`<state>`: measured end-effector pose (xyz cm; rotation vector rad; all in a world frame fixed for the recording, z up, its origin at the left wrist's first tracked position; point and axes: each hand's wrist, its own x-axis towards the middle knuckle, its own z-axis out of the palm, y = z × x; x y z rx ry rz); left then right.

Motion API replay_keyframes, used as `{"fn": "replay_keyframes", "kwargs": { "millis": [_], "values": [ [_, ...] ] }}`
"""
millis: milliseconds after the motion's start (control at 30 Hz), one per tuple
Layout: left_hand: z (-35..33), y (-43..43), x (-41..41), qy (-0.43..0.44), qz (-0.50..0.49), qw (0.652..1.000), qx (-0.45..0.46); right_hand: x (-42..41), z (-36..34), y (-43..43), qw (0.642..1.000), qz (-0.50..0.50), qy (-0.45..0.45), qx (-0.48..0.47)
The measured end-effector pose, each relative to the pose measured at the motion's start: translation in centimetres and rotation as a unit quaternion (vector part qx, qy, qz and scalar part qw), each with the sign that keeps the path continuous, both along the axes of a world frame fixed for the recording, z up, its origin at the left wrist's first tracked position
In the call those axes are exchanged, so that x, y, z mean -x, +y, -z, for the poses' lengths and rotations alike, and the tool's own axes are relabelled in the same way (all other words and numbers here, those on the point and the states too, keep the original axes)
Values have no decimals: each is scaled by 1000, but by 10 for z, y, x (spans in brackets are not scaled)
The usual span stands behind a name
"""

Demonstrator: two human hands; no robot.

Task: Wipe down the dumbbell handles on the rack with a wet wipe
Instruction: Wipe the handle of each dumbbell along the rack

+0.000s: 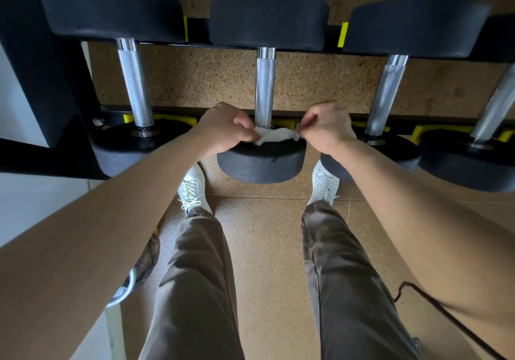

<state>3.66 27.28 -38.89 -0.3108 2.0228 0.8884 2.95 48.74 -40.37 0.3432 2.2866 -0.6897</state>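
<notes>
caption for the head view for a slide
Left hand and right hand hold a white wipe at the central dumbbell

open gaps between chrome handles (265, 86), black heads (269, 19) blocking both ends — rack rail (320, 113) behind

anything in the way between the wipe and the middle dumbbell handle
Nothing visible. The left hand and right hand pinch the wipe stretched just in front of the near end of the middle handle, which is bare along its length.

rack (36, 75): 4 dumbbells (135, 81) abreast | wipe (276, 134) — between left hand (225, 131) and right hand (326, 128), over near head of 2nd dumbbell (264, 89)
</notes>
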Motion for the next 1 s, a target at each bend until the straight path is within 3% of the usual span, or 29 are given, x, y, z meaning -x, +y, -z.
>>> {"fn": "replay_keyframes", "kwargs": {
  "millis": [100, 233, 300, 400, 500, 567, 667, 733, 900, 1000],
  "values": [
    [2, 4, -4, 0, -17, 1000, -1, 0, 1, 1, 999, 19, 27, -4],
    [13, -7, -10, 31, -60, 987, 147, -5, -2, -25, 998, -8, -3, 61],
    [14, -5, -7, 60, -97, 978, 172, -9, 0, -35, 998, -26, 3, 53],
    [12, 2, 0, 92, -148, 977, 124, -6, 0, -30, 999, -1, 26, 22],
    [11, 8, 3, 95, -184, 978, 14, 6, 3, -13, 990, 136, 46, 1],
    [11, 8, 4, 94, -208, 973, -23, 15, 6, -8, 949, 308, 22, 64],
    [12, 4, 6, 74, -287, 953, -55, 27, 5, -2, 833, 516, -8, 200],
    [13, 0, 9, 56, -318, 945, -56, 31, 2, 5, 793, 542, -19, 277],
    [17, -4, 22, 27, -354, 932, -70, 35, -1, 1, 802, 501, -16, 325],
    [22, 2, 34, 7, -373, 922, -105, 41, -4, -14, 744, 527, -51, 407]
  ]
}}
